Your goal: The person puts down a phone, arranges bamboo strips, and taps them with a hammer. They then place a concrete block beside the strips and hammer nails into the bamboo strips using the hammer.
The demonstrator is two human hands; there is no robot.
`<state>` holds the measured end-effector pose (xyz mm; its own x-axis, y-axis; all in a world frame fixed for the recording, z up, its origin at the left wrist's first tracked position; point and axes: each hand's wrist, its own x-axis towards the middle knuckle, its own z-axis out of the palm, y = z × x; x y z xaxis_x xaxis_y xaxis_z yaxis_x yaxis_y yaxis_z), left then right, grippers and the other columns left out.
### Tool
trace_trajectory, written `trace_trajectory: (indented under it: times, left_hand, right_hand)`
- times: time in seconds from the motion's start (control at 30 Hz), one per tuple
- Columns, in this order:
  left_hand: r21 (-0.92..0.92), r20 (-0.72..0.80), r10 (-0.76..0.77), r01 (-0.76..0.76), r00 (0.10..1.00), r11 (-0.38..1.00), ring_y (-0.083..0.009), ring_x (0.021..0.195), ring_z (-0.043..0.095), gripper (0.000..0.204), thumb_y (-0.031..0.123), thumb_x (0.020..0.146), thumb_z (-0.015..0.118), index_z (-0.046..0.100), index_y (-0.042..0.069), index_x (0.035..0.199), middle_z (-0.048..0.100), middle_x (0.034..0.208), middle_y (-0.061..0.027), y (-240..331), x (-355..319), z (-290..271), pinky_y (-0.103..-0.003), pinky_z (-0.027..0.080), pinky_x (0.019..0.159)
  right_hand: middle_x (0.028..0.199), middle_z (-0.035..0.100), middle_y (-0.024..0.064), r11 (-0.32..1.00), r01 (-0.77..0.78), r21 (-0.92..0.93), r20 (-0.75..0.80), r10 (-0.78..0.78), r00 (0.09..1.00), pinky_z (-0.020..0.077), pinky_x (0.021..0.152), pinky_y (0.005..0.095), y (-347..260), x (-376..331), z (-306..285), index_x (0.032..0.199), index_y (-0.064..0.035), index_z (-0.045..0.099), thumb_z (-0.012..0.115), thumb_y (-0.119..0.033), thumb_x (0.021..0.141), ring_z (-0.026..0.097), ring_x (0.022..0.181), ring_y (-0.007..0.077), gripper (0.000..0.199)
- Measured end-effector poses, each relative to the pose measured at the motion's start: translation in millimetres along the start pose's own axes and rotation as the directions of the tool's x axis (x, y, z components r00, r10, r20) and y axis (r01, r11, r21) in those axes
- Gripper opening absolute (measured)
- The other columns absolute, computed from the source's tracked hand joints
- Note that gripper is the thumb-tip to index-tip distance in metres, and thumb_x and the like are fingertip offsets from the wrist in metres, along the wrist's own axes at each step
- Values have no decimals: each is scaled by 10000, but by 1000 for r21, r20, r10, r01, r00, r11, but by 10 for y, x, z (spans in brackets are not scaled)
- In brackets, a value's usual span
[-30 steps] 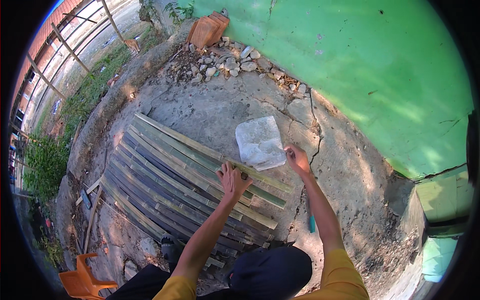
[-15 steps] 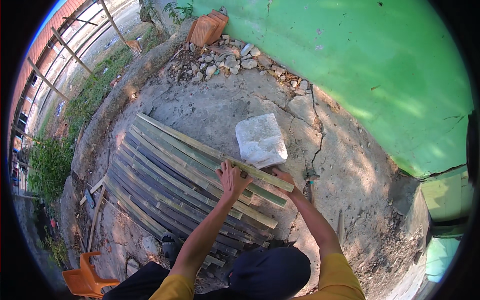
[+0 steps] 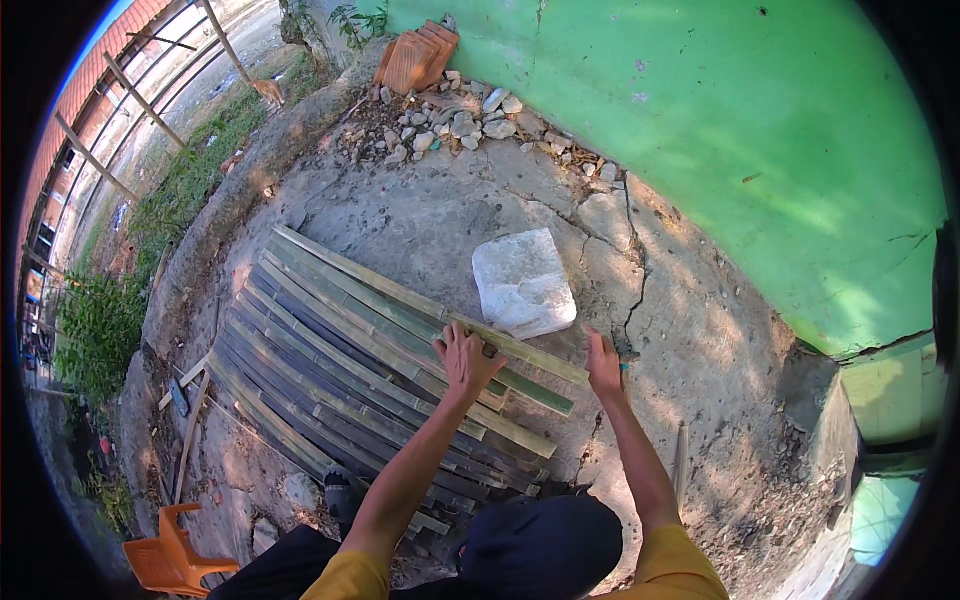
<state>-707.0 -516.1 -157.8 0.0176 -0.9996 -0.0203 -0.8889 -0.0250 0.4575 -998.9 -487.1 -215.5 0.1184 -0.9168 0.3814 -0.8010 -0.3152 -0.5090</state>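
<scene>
My left hand (image 3: 466, 362) grips the outermost bamboo slat (image 3: 530, 354) of a row, near its right part, with the fingers bent over it. A dark band shows at one of its fingers. Beside the right end of that slat is my right hand (image 3: 603, 367), its fingers pointing up and blurred, so whether they hold anything is unclear. Several split bamboo slats (image 3: 345, 345) lie side by side on the ground under my left forearm, their right ends uneven. Just beyond the top slat sits a whitish stone block (image 3: 524, 283).
Cracked concrete ground (image 3: 400, 220) surrounds the slats. Rubble (image 3: 465, 125) and clay roof tiles (image 3: 415, 60) lie along the green wall (image 3: 700, 130). An orange plastic chair (image 3: 172, 555) stands at lower left, and loose sticks (image 3: 190, 440) lie left of the slats.
My right hand has come off the far edge of the top slat and moved right, to beside its end. My left hand and the slats stay in place.
</scene>
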Motion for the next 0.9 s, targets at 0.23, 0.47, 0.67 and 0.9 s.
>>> trace_trajectory:
  times: [0.23,0.47,0.67,0.9]
  left_hand:
    - [6,-70,35,-35,997,999,-318,1136,444,407,353,559,881,718,30,744,509,1077,-130,-86,13,40,-486,291,961]
    - [-2,-49,21,-21,999,1000,-321,1147,443,378,347,562,882,727,53,743,509,1098,-129,29,-19,39,-487,293,961]
    - [49,-96,52,-48,994,998,-323,1143,436,396,397,570,873,723,72,740,512,1071,-129,-60,-35,-1,-476,299,954]
    - [3,-75,44,-44,996,999,-325,1148,446,379,360,556,873,729,59,736,512,1107,-130,0,-22,-17,-493,286,966]
  right_hand:
    - [916,650,159,938,-299,175,-156,326,932,523,684,427,183,1351,25,1090,-50,684,517,15,923,680,783,287,245]
    - [1340,559,280,856,-508,-102,82,516,853,491,1022,450,-36,2114,499,1378,67,511,835,-567,708,587,1231,395,977]
    - [1385,501,309,865,-501,-40,336,483,808,468,1060,443,-177,2042,499,1401,114,444,881,-653,580,536,1288,410,1205]
    - [1335,551,282,893,-449,-22,358,427,830,486,1030,449,-150,1859,419,1360,106,498,877,-658,585,567,1242,405,1153]
